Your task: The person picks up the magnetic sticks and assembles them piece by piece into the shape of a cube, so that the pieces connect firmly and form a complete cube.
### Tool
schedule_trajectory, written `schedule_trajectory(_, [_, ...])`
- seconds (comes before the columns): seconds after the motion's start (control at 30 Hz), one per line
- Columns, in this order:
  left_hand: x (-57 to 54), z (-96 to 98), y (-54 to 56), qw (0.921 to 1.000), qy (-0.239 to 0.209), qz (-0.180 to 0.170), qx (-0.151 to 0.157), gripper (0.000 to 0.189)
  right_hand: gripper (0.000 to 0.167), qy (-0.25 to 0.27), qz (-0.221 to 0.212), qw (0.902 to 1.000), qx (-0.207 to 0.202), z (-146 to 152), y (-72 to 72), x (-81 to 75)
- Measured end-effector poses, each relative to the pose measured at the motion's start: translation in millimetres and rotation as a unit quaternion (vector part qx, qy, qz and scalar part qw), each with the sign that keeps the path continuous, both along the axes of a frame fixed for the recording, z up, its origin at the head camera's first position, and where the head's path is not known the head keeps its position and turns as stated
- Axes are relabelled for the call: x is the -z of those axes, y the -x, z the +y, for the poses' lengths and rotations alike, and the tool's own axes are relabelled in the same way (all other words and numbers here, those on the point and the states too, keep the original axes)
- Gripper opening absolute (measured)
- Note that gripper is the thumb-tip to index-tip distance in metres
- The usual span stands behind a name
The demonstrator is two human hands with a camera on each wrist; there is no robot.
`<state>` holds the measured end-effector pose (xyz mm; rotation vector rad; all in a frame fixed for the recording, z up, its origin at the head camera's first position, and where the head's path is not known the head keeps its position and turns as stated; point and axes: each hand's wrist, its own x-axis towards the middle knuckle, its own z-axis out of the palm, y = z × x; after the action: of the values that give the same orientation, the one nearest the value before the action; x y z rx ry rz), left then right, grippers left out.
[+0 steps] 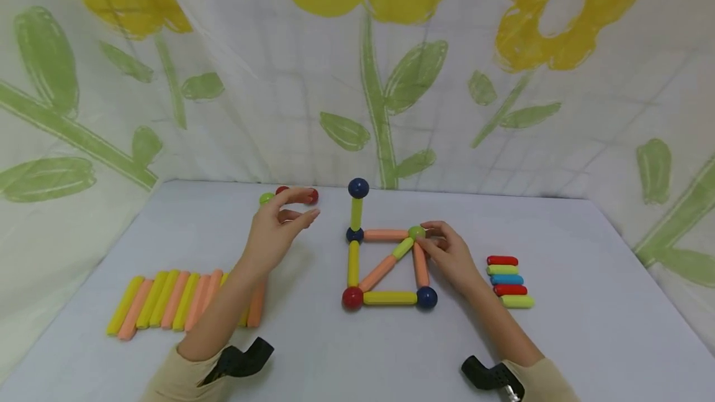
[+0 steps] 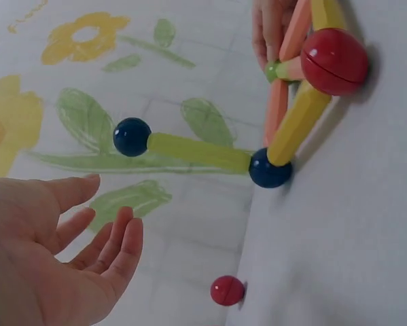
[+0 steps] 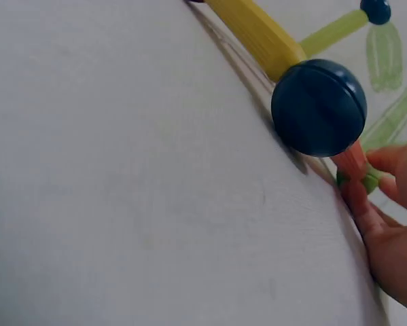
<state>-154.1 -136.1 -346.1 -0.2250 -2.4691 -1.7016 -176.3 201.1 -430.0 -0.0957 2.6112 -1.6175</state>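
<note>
A frame of sticks and balls lies on the table, with a red ball (image 1: 352, 298), a dark blue ball (image 1: 427, 298) and a green ball (image 1: 416, 231) among its corners. A diagonal of a lime and an orange stick (image 1: 378, 273) crosses it. From the back-left blue ball (image 1: 354, 234) a lime stick (image 1: 357, 213) stands upright, topped by another blue ball (image 2: 132, 136). My right hand (image 1: 451, 259) pinches the green ball between thumb and fingers. Left of the upright stick, my left hand (image 1: 272, 234) hovers with parted, loosely bent fingers, holding nothing.
A row of yellow and orange sticks (image 1: 159, 299) lies at the left, partly behind my left forearm. Short coloured sticks (image 1: 507, 280) are stacked at the right. Loose red balls (image 2: 227, 290) and a green one (image 1: 266, 198) sit near the back edge, before a flowered curtain.
</note>
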Motion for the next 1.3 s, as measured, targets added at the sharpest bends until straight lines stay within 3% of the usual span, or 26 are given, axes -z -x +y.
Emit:
schedule_trajectory(0.27, [10.3,-34.2,-41.0,0.9937,0.077,-0.067,-0.047,0.044,0.050,0.002,-0.030,0.9993,-0.023,10,-24.1,-10.3])
schedule_trajectory(0.53, [28.9,-58.5,-68.2,0.9804,0.145,-0.126,-0.043,0.049,0.046,0.012,-0.053,0.9974,-0.048,16,-48.1,-11.6])
schedule_trajectory(0.7, [37.1,-59.8,-76.6,0.9777,0.162,-0.126,-0.045,0.048,0.042,0.023,-0.050,0.9973,-0.048,16,-58.9,-7.3])
schedule_trajectory(0.97, [43.1,-50.6,-82.0,0.9865,0.135,-0.080,-0.048,0.043,0.034,0.048,-0.028,0.9970,-0.054,14,-63.9,-2.4])
schedule_trajectory(1.3, [54.3,-35.8,-86.2,0.9837,0.123,-0.128,0.024,0.040,0.032,0.059,-0.011,0.9956,-0.072,15,-65.4,0.6])
